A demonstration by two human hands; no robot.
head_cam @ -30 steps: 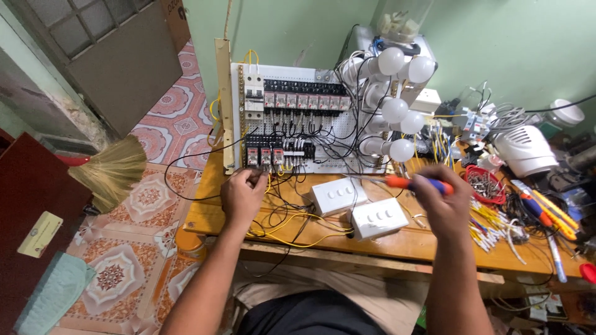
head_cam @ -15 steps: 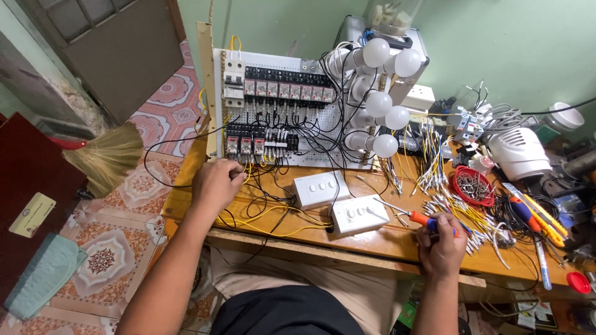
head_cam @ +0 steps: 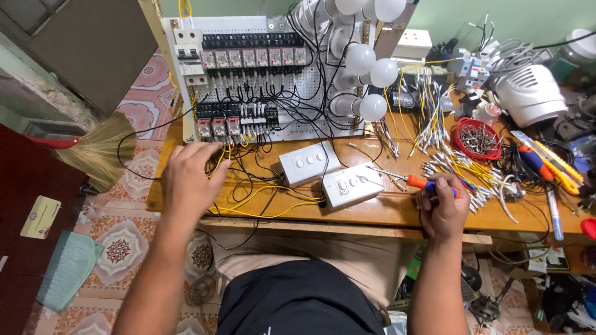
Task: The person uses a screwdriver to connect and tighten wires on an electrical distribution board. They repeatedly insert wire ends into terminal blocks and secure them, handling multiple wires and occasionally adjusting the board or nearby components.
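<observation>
My left hand rests on the wooden bench, its fingers pinching yellow and black wires just below the white pegboard wiring panel. My right hand grips an orange and blue screwdriver, whose tip points left toward the nearer of two white switch boxes. The other switch box lies just behind it. White bulbs hang on the panel's right side.
A red bowl of screws, several loose wire ends, hand tools and a white appliance crowd the bench's right end. A broom lies on the patterned floor at left.
My right hand has dropped with the screwdriver from over the wires to the bench's front edge. My left hand stays at the wires below the panel. The view has tilted down.
</observation>
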